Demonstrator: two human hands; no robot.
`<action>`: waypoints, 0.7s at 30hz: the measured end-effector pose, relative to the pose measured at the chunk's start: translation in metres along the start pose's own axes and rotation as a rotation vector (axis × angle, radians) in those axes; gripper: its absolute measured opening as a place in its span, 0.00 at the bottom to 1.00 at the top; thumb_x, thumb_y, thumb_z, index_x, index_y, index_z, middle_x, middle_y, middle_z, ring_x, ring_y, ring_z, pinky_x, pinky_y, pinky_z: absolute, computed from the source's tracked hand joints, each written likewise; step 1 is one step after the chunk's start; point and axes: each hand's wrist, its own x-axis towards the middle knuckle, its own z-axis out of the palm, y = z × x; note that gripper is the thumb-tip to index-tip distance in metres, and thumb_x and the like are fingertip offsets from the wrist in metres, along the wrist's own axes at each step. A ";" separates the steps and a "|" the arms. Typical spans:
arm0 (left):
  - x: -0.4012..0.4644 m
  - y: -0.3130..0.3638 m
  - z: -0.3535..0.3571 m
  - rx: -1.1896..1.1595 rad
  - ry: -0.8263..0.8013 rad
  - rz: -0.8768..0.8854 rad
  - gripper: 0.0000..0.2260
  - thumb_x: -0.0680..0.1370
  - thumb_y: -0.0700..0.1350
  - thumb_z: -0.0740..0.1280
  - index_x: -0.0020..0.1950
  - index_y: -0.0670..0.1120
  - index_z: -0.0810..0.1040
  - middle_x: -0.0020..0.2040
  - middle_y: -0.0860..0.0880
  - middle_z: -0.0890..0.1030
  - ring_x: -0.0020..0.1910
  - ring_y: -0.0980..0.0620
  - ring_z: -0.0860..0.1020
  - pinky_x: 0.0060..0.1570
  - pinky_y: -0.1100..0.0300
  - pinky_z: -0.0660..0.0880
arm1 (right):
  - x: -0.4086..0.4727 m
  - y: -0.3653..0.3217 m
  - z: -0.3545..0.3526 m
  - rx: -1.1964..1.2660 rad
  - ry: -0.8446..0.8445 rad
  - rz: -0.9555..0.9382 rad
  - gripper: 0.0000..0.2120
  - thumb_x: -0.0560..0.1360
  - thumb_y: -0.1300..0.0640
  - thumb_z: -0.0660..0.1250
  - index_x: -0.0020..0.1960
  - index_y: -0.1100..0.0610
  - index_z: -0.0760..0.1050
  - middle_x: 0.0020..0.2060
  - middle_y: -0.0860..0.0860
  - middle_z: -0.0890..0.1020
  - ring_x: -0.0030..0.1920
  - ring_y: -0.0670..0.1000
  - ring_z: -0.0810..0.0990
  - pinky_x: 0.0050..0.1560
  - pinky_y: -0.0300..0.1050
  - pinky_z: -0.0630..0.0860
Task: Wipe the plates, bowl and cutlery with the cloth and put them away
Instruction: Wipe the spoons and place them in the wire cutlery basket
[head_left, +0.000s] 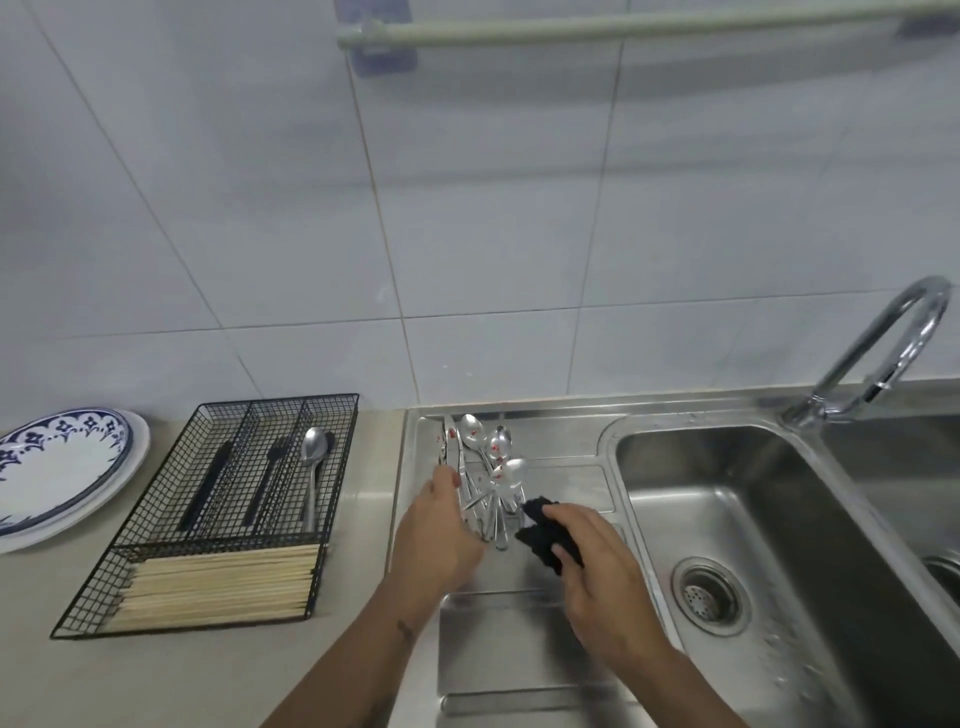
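Left hand (441, 525), centre of frame: fingers curled round handles of a spoon bundle (491, 467) on the sink drainboard (519, 623); red spots on spoon bowls
Right hand (592, 571), just right of it: pinching a dark cloth (545, 530) close to the spoon handles
Wire tray (218, 514), lower left on table (208, 680): one spoon, dark cutlery, chopsticks
Plates (57, 473), stacked, far left edge
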 end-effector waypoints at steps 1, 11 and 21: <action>-0.008 0.007 -0.002 -0.008 -0.005 0.032 0.24 0.73 0.37 0.69 0.64 0.51 0.63 0.50 0.51 0.76 0.45 0.52 0.76 0.42 0.58 0.74 | 0.002 -0.005 -0.004 -0.016 0.012 -0.022 0.24 0.74 0.68 0.65 0.66 0.49 0.72 0.60 0.42 0.74 0.61 0.42 0.72 0.63 0.36 0.69; -0.060 0.065 -0.006 -0.022 -0.051 0.286 0.26 0.75 0.34 0.61 0.69 0.53 0.58 0.41 0.51 0.78 0.41 0.52 0.77 0.41 0.52 0.75 | 0.004 0.012 -0.045 -0.349 0.040 -0.244 0.31 0.59 0.71 0.69 0.62 0.57 0.76 0.60 0.54 0.78 0.62 0.57 0.76 0.68 0.60 0.67; -0.079 0.121 0.026 0.115 -0.074 0.302 0.27 0.76 0.37 0.61 0.70 0.54 0.55 0.44 0.52 0.78 0.42 0.52 0.78 0.45 0.50 0.77 | -0.014 0.058 -0.109 -0.506 0.040 -0.144 0.34 0.57 0.72 0.70 0.62 0.58 0.77 0.61 0.53 0.79 0.66 0.60 0.74 0.70 0.60 0.60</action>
